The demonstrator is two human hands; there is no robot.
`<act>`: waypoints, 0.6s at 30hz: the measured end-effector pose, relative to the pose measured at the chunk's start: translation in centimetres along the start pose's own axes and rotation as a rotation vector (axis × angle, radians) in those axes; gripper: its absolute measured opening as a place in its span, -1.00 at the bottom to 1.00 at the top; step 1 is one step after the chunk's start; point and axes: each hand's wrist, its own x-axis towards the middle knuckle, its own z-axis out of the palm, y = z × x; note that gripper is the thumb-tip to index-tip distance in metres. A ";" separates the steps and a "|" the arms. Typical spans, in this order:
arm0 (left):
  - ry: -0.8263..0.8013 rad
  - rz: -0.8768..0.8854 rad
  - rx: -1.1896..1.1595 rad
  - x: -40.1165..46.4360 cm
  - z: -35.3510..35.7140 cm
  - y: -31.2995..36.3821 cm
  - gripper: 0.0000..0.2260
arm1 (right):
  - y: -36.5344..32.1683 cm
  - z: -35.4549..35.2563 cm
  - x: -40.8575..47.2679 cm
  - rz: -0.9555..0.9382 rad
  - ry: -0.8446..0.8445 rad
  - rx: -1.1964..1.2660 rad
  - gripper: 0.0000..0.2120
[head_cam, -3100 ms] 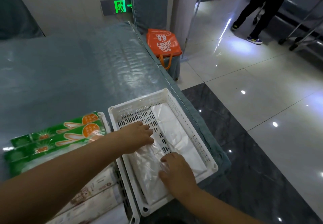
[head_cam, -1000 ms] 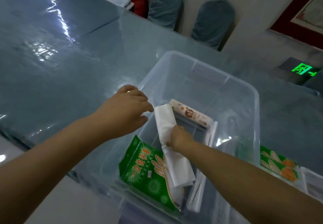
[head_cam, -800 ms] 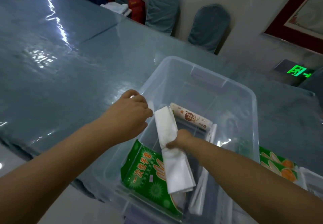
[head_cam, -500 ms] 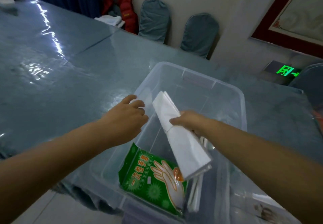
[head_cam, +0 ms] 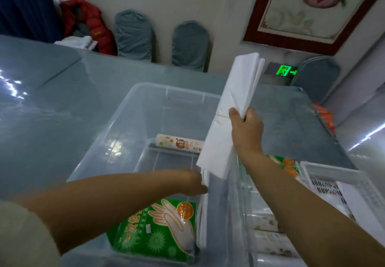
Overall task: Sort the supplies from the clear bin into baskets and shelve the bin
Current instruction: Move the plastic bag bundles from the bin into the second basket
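The clear bin (head_cam: pixel 129 121) stands on the grey-blue table in front of me. My right hand (head_cam: pixel 245 129) grips a folded white bundle of bags (head_cam: pixel 235 108), tied with a thin band, and holds it upright above the bin's right side. My left hand (head_cam: pixel 187 181), blurred, reaches down inside the bin and touches a second white bundle (head_cam: pixel 203 210) leaning against the right wall. A green pack of disposable gloves (head_cam: pixel 158 229) lies on the bin's floor near me. A cream roll box (head_cam: pixel 179 143) lies at the far end.
A white slotted basket (head_cam: pixel 333 181) stands to the right of the bin, with green-and-orange packs (head_cam: pixel 285 164) beside it. Covered chairs (head_cam: pixel 189 46), a red jacket (head_cam: pixel 91 23) and a framed picture (head_cam: pixel 312 8) line the far wall. A green exit sign (head_cam: pixel 285 71) glows low down.
My right hand lifted the white bundle out of the bin and raised it upright. My left hand left the bin's rim and went down inside toward the second bundle.
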 end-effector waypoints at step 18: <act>0.247 -0.271 -0.847 1.6 0.6 -4.7 -0.63 | 1.1 0.3 0.8 0.019 -0.021 -0.010 -0.71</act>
